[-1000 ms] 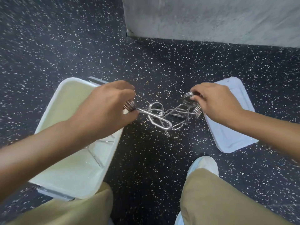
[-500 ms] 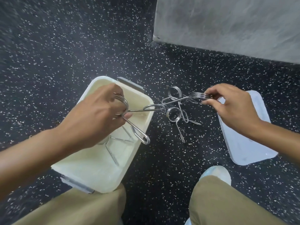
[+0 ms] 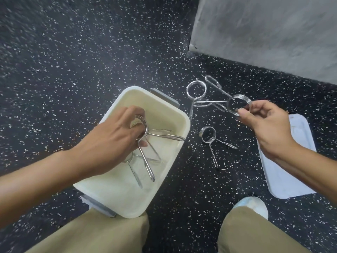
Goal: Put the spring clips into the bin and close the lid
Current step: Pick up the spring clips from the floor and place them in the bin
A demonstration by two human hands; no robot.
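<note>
A cream bin (image 3: 160, 108) with grey handles stands open on the speckled floor. My left hand (image 3: 111, 143) is inside it, gripping the coil of a steel spring clip (image 3: 145, 157) whose legs point down into the bin. Another clip (image 3: 135, 174) lies on the bin's bottom. My right hand (image 3: 264, 125) pinches the coil of a second clip (image 3: 237, 105), held above the floor right of the bin. Two loose clips lie on the floor: one (image 3: 196, 90) by the bin's far corner, one (image 3: 209, 137) between bin and lid. The white lid (image 3: 291, 170) lies flat at right.
A grey concrete block or wall (image 3: 264, 33) rises at the upper right. My knees in khaki trousers (image 3: 246, 234) and a light shoe (image 3: 251, 205) fill the lower edge. Dark speckled floor (image 3: 73, 61) stretches all around.
My left hand carried its clip from the pile into the bin. My right hand lifted another clip off the floor. The view shifted, so the bin now sits nearer the centre.
</note>
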